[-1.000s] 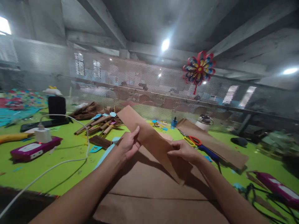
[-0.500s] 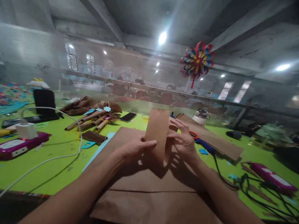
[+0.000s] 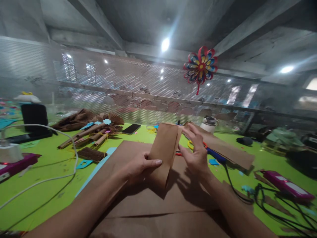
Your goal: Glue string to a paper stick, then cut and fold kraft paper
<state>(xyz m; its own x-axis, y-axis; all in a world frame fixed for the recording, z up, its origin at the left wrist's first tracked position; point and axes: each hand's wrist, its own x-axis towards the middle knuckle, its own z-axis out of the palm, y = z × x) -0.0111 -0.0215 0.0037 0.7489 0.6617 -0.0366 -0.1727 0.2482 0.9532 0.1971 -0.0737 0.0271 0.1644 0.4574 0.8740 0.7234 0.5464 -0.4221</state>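
Note:
My left hand [image 3: 138, 165] grips a folded strip of brown paper [image 3: 162, 145], its thumb flat on the near face and its fingers behind. The strip stands tilted, with layers parted along its right edge. My right hand [image 3: 198, 153] is at that edge, thumb and fingers spread apart, the fingertips by the upper right corner. Whether they touch the paper is hard to tell. Beneath both hands lies a large brown paper sheet [image 3: 128, 148] with a crease or edge across its near part. Behind the right hand, a yellow loop [image 3: 190, 144] and a blue-handled tool [image 3: 216, 154] on a black cord partly show.
Brown paper rolls [image 3: 84, 134] and a dark brown piece [image 3: 92, 154] lie left, near a phone [image 3: 131, 129]. A white cable [image 3: 74, 155] crosses the left side. More brown paper [image 3: 228, 150], a white bottle [image 3: 208, 124] and a purple power strip [image 3: 287, 185] are right.
The strip's parted flap has come closer to its front layer, and the strip leans more. My right hand's fingers have drawn out from between the layers. The view has shifted slightly right.

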